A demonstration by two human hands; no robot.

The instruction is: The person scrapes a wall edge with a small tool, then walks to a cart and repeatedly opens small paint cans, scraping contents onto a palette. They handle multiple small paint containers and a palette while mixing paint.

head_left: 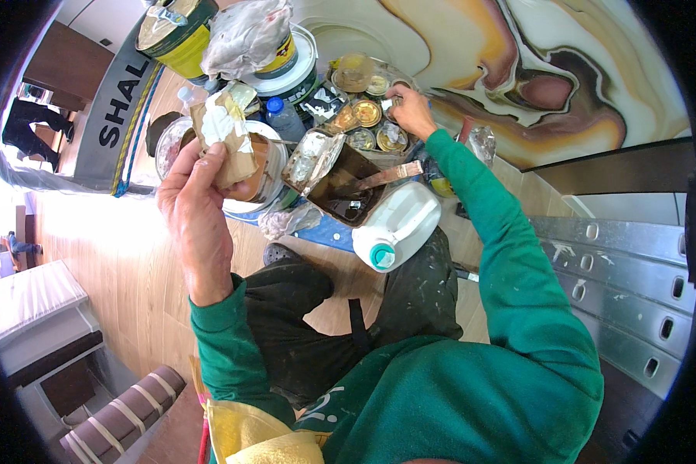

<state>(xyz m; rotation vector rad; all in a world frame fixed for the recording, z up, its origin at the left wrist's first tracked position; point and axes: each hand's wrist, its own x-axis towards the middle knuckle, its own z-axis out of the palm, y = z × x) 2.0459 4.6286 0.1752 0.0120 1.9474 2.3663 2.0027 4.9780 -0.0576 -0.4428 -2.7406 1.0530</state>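
Observation:
My left hand (197, 185) pinches a piece of brown cardboard (243, 158) smeared with white paste, held up over a white bucket (268, 184). At the far side, my right hand (411, 110) reaches in among several small round tins and jars. Its fingers are closed at a small whitish thing, too little to make out. A gold-topped tin (367, 113) sits just left of those fingers. Between my arms stands a dark, stained open container (339, 199) with a paintbrush (390, 177) lying across it. Nearer to me is a white jug (402, 220) with a teal cap.
A clear bottle with a blue cap (282, 120) stands behind the cardboard. Large paint buckets (295, 66) are at the back, one covered with plastic. A marbled panel (533, 85) rises at far right. Perforated metal rails (615, 271) lie on the right; wrapped furniture (35, 301) is on the left.

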